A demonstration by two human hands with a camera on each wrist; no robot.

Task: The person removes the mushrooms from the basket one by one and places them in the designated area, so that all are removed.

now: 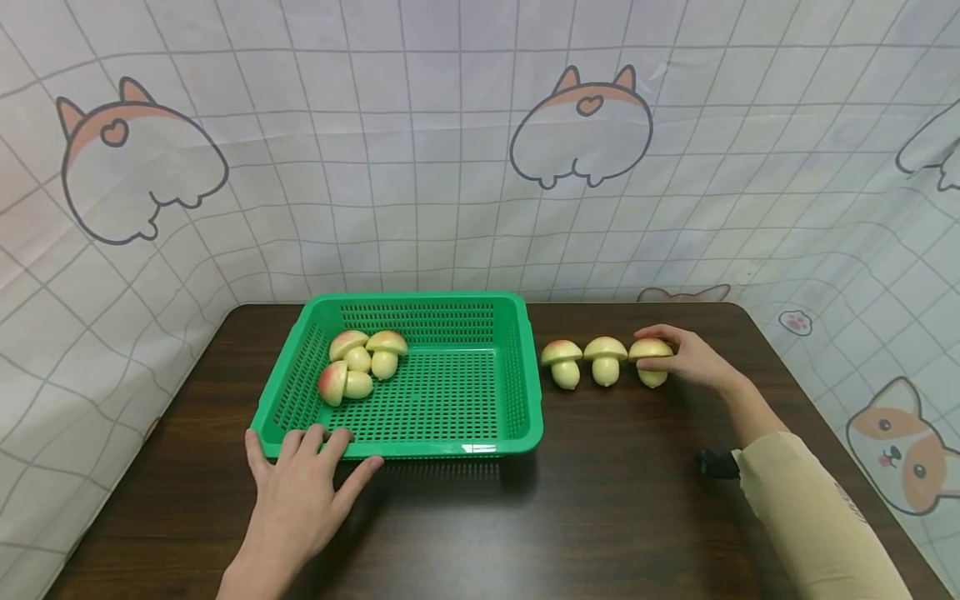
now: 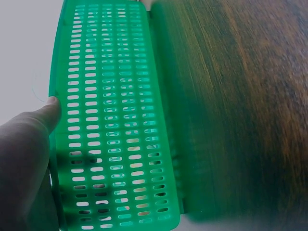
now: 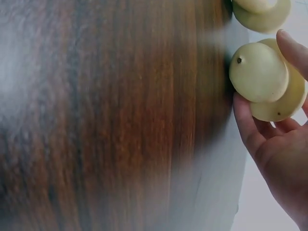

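While the right grip (image 1: pixel 686 358) clasps the rightmost mushroom (image 1: pixel 647 348) at the surface (image 1: pixel 600 508), beside two others (image 1: pixel 606 357) in a row, the left grip (image 1: pixel 300 492) holds the near rim of the green basket (image 1: pixel 427 450); three mushrooms (image 1: pixel 386 352) lie inside. Apparent step: pick-up. The next move likely calls for a level lift.

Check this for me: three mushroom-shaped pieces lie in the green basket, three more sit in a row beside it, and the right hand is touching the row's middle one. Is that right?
Not quite: the head view shows the right hand touching the rightmost piece of the row, not the middle piece. The rest stands.
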